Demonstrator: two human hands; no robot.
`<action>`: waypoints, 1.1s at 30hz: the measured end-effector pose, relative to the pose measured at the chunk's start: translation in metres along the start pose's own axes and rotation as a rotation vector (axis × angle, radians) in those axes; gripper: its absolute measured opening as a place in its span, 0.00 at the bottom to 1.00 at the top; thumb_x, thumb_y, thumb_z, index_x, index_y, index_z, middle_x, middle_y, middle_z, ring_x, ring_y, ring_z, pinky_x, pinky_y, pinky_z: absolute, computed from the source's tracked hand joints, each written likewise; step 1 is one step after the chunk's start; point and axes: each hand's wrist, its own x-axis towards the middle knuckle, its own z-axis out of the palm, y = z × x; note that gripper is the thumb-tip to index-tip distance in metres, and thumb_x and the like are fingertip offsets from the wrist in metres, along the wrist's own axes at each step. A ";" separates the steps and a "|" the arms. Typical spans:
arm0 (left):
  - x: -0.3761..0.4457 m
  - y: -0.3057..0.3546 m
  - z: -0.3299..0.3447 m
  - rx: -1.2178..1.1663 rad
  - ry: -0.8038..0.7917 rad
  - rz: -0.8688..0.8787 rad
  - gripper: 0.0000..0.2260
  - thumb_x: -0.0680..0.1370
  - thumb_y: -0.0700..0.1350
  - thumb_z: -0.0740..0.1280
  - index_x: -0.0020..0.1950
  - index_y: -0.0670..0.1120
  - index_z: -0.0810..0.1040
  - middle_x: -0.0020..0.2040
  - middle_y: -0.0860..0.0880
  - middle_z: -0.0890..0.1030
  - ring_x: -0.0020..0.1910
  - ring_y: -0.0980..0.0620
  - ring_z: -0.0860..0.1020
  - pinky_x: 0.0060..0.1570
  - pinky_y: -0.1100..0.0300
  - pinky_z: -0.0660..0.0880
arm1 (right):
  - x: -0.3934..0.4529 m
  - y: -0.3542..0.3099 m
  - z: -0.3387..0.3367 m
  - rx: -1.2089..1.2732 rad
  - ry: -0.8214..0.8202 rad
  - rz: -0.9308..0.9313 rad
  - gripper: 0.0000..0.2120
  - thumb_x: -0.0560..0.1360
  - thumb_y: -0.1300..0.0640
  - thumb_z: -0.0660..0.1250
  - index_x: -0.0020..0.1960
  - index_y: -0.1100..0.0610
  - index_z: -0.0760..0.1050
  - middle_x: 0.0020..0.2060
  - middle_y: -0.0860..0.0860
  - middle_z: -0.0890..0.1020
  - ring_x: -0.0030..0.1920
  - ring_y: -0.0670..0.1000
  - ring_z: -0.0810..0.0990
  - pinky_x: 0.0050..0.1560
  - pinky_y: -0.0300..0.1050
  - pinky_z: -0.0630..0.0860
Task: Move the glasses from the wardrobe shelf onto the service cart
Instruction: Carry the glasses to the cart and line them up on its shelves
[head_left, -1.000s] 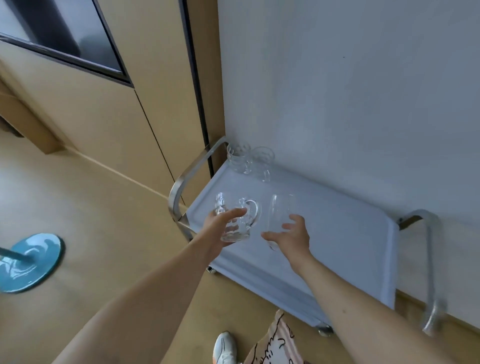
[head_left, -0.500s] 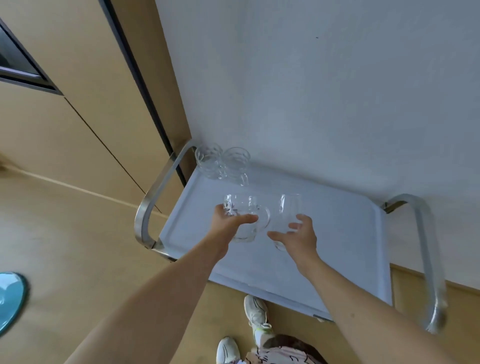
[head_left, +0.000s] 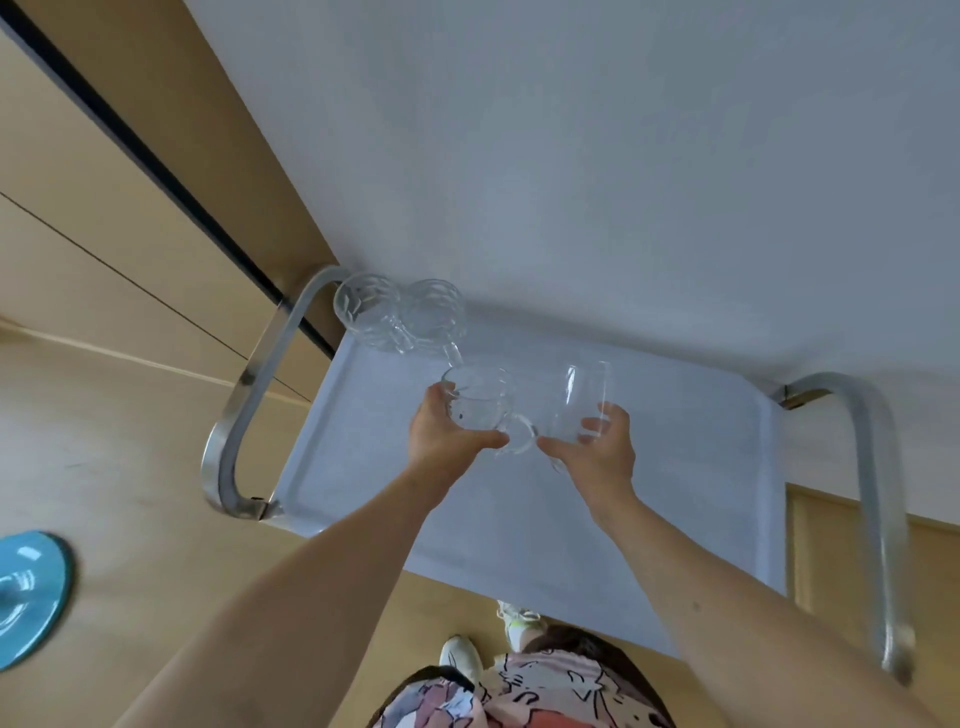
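Glass breaks and slips, so my left hand (head_left: 441, 436) wraps the clear handled glass mug (head_left: 480, 402) and my right hand (head_left: 597, 452) wraps the tall clear glass tumbler (head_left: 584, 402) round their sides over the grey service cart tray (head_left: 675, 493).

Bare forearms, white sneakers (head_left: 460, 656), pink cartoon-print garment (head_left: 530, 693) with dark patches.

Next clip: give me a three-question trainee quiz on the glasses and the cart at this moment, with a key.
1. True or false: the left hand grips a handled glass mug.
2. How many glasses already stand at the cart's far left corner by the cart handle?
3. The right hand holds: A) a plate, B) a tall plain glass, C) nothing.

Key:
1. True.
2. Two: patterned glasses, side by side on the cart tray.
3. B.
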 end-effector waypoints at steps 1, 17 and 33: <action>0.001 0.001 0.004 0.027 -0.002 0.013 0.37 0.54 0.50 0.83 0.59 0.59 0.71 0.53 0.58 0.77 0.54 0.54 0.78 0.54 0.54 0.78 | 0.003 0.001 -0.001 0.003 0.004 -0.002 0.47 0.59 0.54 0.86 0.71 0.51 0.65 0.57 0.49 0.76 0.55 0.52 0.80 0.58 0.51 0.79; 0.020 -0.004 0.042 0.156 -0.058 0.191 0.43 0.57 0.46 0.84 0.67 0.59 0.68 0.54 0.61 0.78 0.52 0.56 0.74 0.41 0.78 0.63 | 0.024 0.018 -0.016 -0.019 0.146 -0.003 0.43 0.60 0.57 0.85 0.68 0.48 0.66 0.58 0.47 0.77 0.56 0.50 0.78 0.61 0.51 0.77; 0.037 0.010 0.021 0.587 -0.243 0.582 0.48 0.60 0.42 0.79 0.78 0.52 0.64 0.72 0.51 0.68 0.69 0.45 0.68 0.62 0.63 0.62 | 0.000 0.016 -0.013 0.006 0.240 0.027 0.43 0.60 0.58 0.85 0.68 0.49 0.66 0.57 0.47 0.77 0.55 0.51 0.79 0.53 0.41 0.73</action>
